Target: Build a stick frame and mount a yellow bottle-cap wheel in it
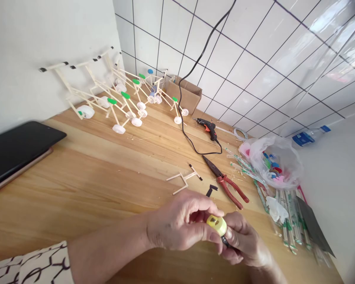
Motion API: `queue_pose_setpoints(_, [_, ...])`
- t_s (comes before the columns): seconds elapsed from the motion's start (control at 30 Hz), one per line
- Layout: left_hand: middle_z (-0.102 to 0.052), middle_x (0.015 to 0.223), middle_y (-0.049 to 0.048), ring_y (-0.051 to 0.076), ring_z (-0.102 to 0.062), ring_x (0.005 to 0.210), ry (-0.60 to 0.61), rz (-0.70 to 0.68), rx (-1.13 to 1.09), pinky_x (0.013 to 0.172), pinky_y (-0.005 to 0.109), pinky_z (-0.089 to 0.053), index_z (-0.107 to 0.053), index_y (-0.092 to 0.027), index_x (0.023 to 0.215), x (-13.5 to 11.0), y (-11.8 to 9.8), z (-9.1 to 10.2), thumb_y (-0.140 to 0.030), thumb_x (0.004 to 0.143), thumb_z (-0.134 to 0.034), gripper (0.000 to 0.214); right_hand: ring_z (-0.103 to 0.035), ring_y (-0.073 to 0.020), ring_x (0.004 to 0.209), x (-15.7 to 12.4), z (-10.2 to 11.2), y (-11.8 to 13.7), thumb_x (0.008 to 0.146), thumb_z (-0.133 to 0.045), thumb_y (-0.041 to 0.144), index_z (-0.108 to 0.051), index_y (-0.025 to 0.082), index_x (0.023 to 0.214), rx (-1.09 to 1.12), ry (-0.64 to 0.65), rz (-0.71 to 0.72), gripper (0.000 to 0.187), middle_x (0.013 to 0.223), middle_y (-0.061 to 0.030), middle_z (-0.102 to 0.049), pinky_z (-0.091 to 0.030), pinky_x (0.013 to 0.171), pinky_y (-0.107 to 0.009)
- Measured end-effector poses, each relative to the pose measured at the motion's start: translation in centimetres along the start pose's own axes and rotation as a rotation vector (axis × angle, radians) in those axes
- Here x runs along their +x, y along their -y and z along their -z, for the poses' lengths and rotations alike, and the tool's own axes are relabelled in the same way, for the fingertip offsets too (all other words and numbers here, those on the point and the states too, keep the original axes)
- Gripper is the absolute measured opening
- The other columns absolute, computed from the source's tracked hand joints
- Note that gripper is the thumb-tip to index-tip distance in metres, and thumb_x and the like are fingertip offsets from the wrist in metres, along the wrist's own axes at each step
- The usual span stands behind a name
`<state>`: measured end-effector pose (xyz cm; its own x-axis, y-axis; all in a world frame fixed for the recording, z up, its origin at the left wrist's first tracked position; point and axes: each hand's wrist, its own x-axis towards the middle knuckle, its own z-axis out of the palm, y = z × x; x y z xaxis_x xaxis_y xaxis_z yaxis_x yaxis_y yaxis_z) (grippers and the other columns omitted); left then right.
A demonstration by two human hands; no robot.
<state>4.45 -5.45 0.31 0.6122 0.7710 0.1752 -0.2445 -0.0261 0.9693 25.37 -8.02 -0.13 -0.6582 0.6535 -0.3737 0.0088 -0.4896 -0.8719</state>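
Observation:
My left hand [180, 225] and my right hand [245, 242] meet low over the wooden table [85, 181]. Both pinch a small yellow roll of tape [217, 225] between thumb and fingers; a dark bit shows under it at the right fingers. Just beyond the hands lie a small bent stick frame [185, 179] with black tips and a short black piece [210, 190]. Red-handled pliers [226, 181] lie to the right of them.
Several stick models with bottle-cap wheels [121, 100] stand by the wall. A glue gun [207, 127] with black cord, a cardboard box [185, 94], a bag of coloured caps [276, 161], packs of chopsticks [284, 209] and a dark tablet [17, 150] surround the work area.

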Motion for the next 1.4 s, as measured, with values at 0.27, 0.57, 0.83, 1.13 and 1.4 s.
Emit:
queue_pose_setpoints(0.27, [-0.061, 0.075, 0.0061, 0.015, -0.053, 0.064, -0.138, -0.047, 0.195, 0.061, 0.027, -0.046, -0.067, -0.007, 0.103, -0.2, -0.5, -0.2, -0.030, 0.075, -0.067, 0.037, -0.026, -0.0049, 0.040, 0.2, -0.3, 0.7, 0.094, -0.044, 0.044, -0.053, 0.014, 0.067, -0.376, -0.131, 0.239, 0.041, 0.049, 0.0050, -0.036, -0.020, 0.038, -0.018])
queue_pose_setpoints(0.57, [-0.056, 0.068, 0.0017, 0.013, -0.050, 0.061, -0.129, 0.006, 0.017, 0.059, 0.028, -0.045, -0.070, -0.010, 0.086, -0.2, 0.2, -0.7, -0.022, 0.068, -0.073, 0.021, -0.032, -0.0057, 0.043, -0.1, -0.9, 1.5, 0.095, -0.041, 0.044, -0.054, 0.014, 0.066, -0.569, -0.106, 0.246, 0.043, 0.049, 0.0049, -0.038, -0.027, 0.045, -0.019])
queue_pose_setpoints(0.83, [-0.067, 0.064, 0.0063, 0.017, -0.058, 0.061, -0.003, -0.067, -0.037, 0.063, 0.032, -0.049, -0.071, -0.011, 0.083, -0.4, -0.7, -0.6, -0.020, 0.070, -0.073, 0.016, -0.025, -0.0020, 0.032, -0.5, -0.8, -0.1, 0.090, -0.050, 0.050, -0.062, 0.011, 0.066, -0.208, -0.005, 0.118, 0.047, 0.041, 0.0065, -0.034, -0.021, 0.035, -0.016])
queue_pose_setpoints(1.13, [-0.064, 0.064, 0.0033, 0.014, -0.054, 0.059, 0.045, 0.015, -0.058, 0.057, 0.028, -0.045, -0.072, -0.011, 0.081, -0.3, -0.5, -0.4, -0.026, 0.067, -0.076, 0.021, -0.028, -0.0012, 0.031, -1.1, -0.1, -0.5, 0.088, -0.055, 0.048, -0.066, 0.006, 0.069, -0.087, 0.037, 0.001, 0.047, 0.041, 0.0057, -0.037, -0.021, 0.033, -0.015])
queue_pose_setpoints(1.4, [-0.061, 0.064, 0.0014, 0.011, -0.051, 0.057, -0.001, 0.081, -0.135, 0.055, 0.025, -0.042, -0.071, -0.011, 0.078, 0.1, -0.6, 0.1, -0.019, 0.059, -0.080, 0.022, -0.026, -0.0004, 0.026, 0.1, -0.7, -0.5, 0.081, -0.064, 0.048, -0.064, 0.005, 0.067, 0.269, 0.070, -0.084, 0.045, 0.038, 0.0064, -0.038, -0.017, 0.026, -0.012])
